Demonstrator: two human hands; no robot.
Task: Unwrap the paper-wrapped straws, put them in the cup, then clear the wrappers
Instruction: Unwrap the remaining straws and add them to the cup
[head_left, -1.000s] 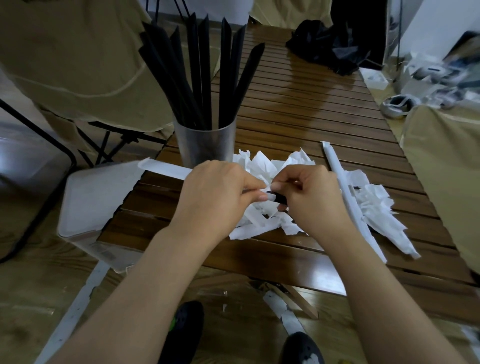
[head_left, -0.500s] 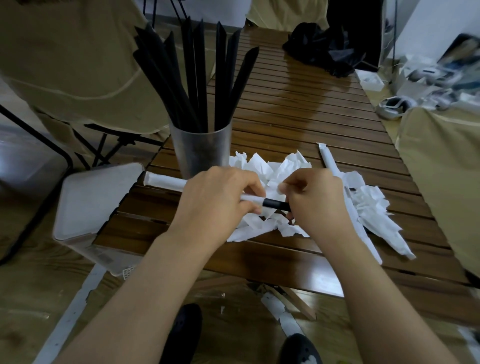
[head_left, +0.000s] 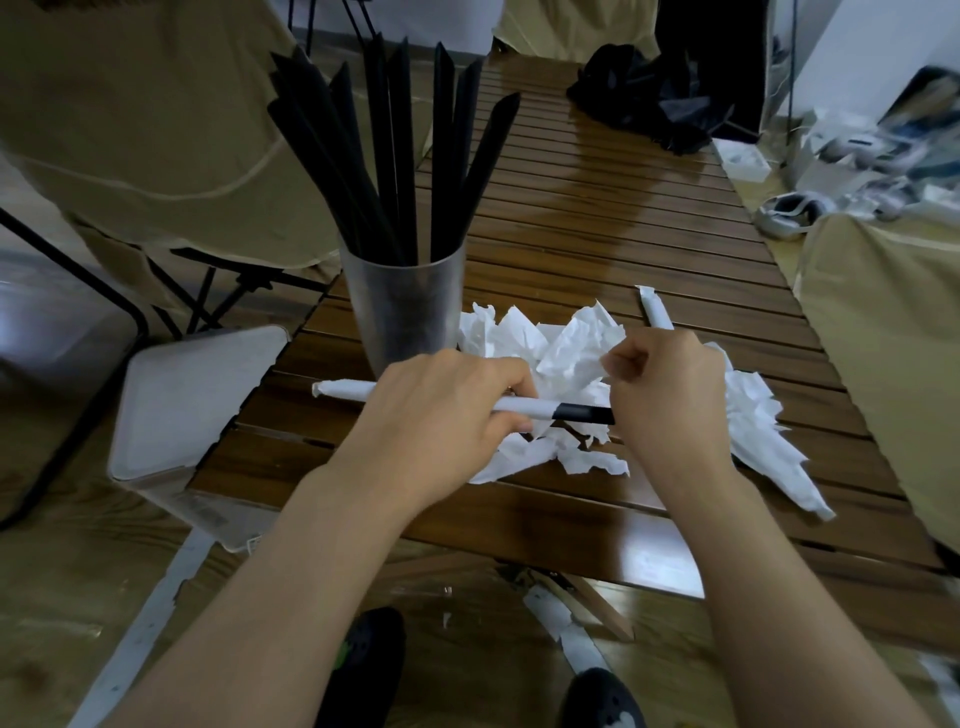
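My left hand (head_left: 441, 415) grips the white paper sleeve of a wrapped straw (head_left: 524, 406) lying level over the table's near part. My right hand (head_left: 670, 400) pinches the bare black end of that straw (head_left: 582, 413), which sticks out of the paper. A metal cup (head_left: 402, 306) stands just behind my left hand with several black straws (head_left: 395, 156) upright in it. A heap of crumpled white wrappers (head_left: 550, 343) lies under and behind both hands. One more wrapped straw (head_left: 655, 312) lies behind my right hand, mostly hidden by it.
The slatted wooden table (head_left: 597, 208) runs away from me. A white lidded bin (head_left: 192, 400) stands on the floor at the table's left corner. A black cloth (head_left: 644, 98) lies at the far end. Beige fabric chairs flank both sides. Paper scraps litter the floor.
My hands have moved apart along the straw, and a longer stretch of black straw now shows between them, drawn out of the paper sleeve to the right.
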